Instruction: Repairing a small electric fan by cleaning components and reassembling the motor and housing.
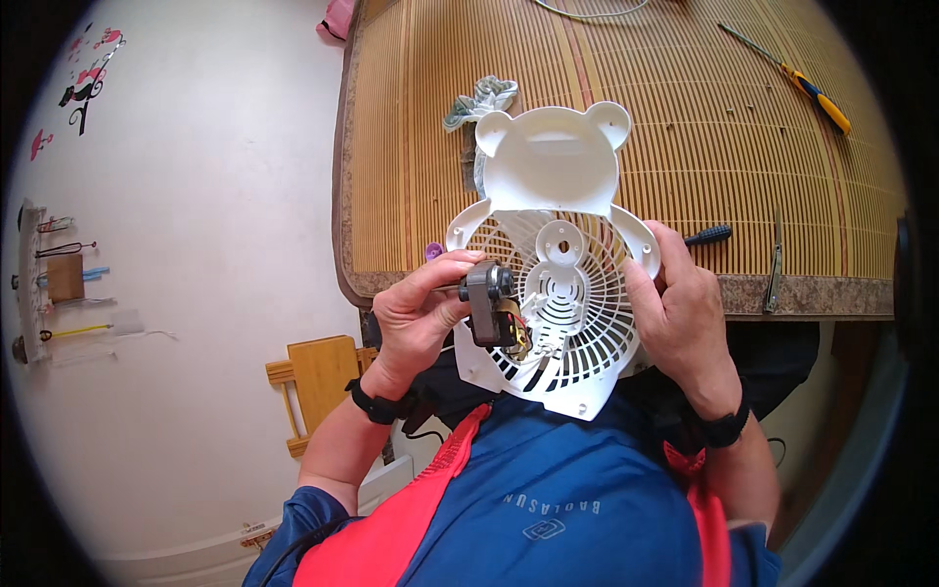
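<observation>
My left hand (421,308) is closed on a small dark electric motor (483,305), with a bit of yellow and red wiring at its lower end. The motor is held over the left part of a white bear-shaped plastic fan housing (551,181). This housing has two round ears, a slotted round grille and a raised centre mount with a hole. Its open inner side faces up, and its lower end is close to my body. My right hand (685,313) grips the housing's right edge, thumb on the inner side.
On the bamboo-mat table (391,147) lie a yellow-and-black screwdriver (817,101), a black-handled tool (708,236), a slim metal tool (776,274) at the near edge, small screws (730,111) and crumpled grey-white gloves or cloth (481,104). A wooden stool (331,386) stands at left.
</observation>
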A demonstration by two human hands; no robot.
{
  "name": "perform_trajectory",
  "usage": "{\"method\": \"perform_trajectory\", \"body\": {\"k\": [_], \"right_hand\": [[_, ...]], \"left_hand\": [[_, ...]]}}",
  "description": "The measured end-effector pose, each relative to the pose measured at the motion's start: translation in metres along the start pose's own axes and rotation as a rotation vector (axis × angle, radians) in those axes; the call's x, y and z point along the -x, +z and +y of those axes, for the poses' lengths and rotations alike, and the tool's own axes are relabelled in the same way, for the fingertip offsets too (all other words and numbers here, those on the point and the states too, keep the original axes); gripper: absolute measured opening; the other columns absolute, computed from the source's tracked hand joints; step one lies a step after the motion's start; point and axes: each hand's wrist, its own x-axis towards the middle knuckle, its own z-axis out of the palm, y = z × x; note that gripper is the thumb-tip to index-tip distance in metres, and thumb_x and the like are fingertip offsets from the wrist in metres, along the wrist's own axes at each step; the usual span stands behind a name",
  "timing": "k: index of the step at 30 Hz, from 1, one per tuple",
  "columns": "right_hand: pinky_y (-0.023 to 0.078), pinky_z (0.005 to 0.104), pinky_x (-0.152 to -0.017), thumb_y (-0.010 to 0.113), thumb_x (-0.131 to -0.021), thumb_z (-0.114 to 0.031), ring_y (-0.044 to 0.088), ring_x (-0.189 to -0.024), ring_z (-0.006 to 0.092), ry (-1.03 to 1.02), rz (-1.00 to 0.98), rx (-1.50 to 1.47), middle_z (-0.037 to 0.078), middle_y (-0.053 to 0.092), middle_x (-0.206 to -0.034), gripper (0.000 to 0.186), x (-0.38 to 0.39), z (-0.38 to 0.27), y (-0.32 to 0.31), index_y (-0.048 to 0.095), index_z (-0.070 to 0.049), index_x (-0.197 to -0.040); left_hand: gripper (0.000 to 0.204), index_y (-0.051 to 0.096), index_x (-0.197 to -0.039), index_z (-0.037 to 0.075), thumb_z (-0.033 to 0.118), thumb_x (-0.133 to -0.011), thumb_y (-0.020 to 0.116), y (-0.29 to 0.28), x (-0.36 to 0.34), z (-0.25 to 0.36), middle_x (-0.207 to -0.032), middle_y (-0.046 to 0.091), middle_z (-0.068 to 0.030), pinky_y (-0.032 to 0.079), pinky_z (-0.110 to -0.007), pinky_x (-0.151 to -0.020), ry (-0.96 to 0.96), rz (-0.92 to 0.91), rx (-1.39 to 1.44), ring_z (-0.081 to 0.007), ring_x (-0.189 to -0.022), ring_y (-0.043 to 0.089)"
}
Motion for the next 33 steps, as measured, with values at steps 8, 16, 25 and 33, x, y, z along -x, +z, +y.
{"method": "perform_trajectory", "body": {"k": [8,16,25,33], "right_hand": [[0.059,0.0562,-0.068,0.071,-0.108,-0.016,0.079,-0.077,0.0441,0.009,-0.025,0.002,0.022,0.079,-0.085,0.036,-0.002,-0.003,-0.001,0.065,-0.003,-0.141],[0.061,0.0563,-0.073,0.075,-0.106,-0.021,0.081,-0.083,0.0453,-0.005,-0.040,0.089,0.023,0.080,-0.090,0.043,0.000,-0.003,-0.007,0.064,-0.004,-0.144],[0.062,0.0565,-0.074,0.077,-0.106,-0.023,0.081,-0.085,0.0446,0.003,-0.058,0.123,0.022,0.081,-0.092,0.045,0.002,-0.004,-0.007,0.064,-0.005,-0.144],[0.062,0.0589,-0.077,0.077,-0.105,-0.022,0.081,-0.089,0.0481,-0.002,-0.059,0.128,0.025,0.082,-0.097,0.047,0.002,-0.005,-0.007,0.063,-0.005,-0.146]], "left_hand": [[0.038,0.076,-0.138,-0.005,-0.006,-0.101,0.084,0.000,-0.012,0.014,-0.141,0.078,-0.0238,0.062,-0.044,-0.115,0.012,-0.085,-0.144,-0.0321,-0.135,0.075],[0.044,0.076,-0.132,-0.004,-0.008,-0.089,0.087,0.008,-0.045,0.036,-0.127,0.081,-0.0245,0.066,-0.044,-0.092,0.398,-0.363,-0.644,-0.0369,-0.108,0.081],[0.045,0.074,-0.131,-0.001,-0.007,-0.088,0.086,0.010,-0.037,0.037,-0.122,0.081,-0.0211,0.066,-0.041,-0.085,0.319,-0.363,-0.806,-0.0374,-0.100,0.081],[0.029,0.078,-0.122,-0.005,-0.003,-0.094,0.086,0.009,-0.024,0.047,-0.110,0.083,-0.0190,0.067,-0.034,-0.080,0.130,-0.149,-0.846,-0.0256,-0.095,0.085]]}}
